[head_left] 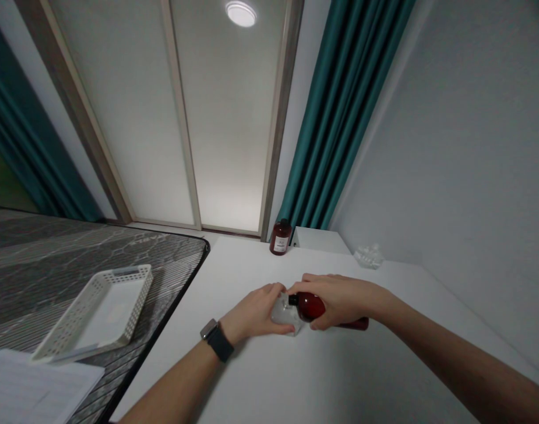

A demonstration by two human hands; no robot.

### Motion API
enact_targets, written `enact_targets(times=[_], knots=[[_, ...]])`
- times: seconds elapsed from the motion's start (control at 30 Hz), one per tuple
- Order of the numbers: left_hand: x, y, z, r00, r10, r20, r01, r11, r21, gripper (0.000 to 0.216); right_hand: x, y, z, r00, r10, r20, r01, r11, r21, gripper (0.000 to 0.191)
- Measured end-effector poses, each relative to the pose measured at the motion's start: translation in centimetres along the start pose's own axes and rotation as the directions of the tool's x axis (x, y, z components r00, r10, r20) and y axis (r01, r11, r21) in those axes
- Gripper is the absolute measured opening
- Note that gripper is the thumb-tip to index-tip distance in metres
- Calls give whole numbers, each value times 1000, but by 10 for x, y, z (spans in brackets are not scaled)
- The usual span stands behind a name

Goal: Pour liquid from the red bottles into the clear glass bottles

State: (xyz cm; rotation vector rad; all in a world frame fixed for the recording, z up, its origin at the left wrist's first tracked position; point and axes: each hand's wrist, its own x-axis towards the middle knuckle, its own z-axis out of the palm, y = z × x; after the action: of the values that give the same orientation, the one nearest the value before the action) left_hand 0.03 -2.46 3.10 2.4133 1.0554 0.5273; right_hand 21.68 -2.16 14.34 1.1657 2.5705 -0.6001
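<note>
Forearms (176, 383) converge: right hand (340, 297) tilts red bottle (311, 306), left hand (256, 309) grips clear container (282, 318).

Teal curtains (340, 118); frosted window (229, 129); grey wall (463, 147)

Your left grip (258, 309) is stretched forward with the back of the hand up, its fingers curled closed and the thumb tucked toward the middle. Your left forearm (172, 383) rises from the lower edge and runs straight to the wrist, which is unbent. Your right grip (340, 300) lies just beside the left one, knuckles up, fingers wrapped shut, thumb side facing left. The two grips meet at the fingertips, though whether they actually touch cannot be told. Your right forearm (450, 365), bare, enters from the lower right corner and angles inward to the wrist, so both arms converge ahead of you.
</note>
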Motion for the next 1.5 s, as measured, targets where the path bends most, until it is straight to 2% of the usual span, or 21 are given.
enact_targets(times=[0.73, 1.5], knots=[[0, 1, -2, 1000, -3, 6, 3, 1000, -2, 54, -1, -3, -3, 1000, 12, 13, -12, 1000, -11, 69], [1, -2, 1, 998, 65, -10, -65, 998, -3, 61, -1, -4, -3, 1000, 2, 10, -2, 1000, -7, 65]])
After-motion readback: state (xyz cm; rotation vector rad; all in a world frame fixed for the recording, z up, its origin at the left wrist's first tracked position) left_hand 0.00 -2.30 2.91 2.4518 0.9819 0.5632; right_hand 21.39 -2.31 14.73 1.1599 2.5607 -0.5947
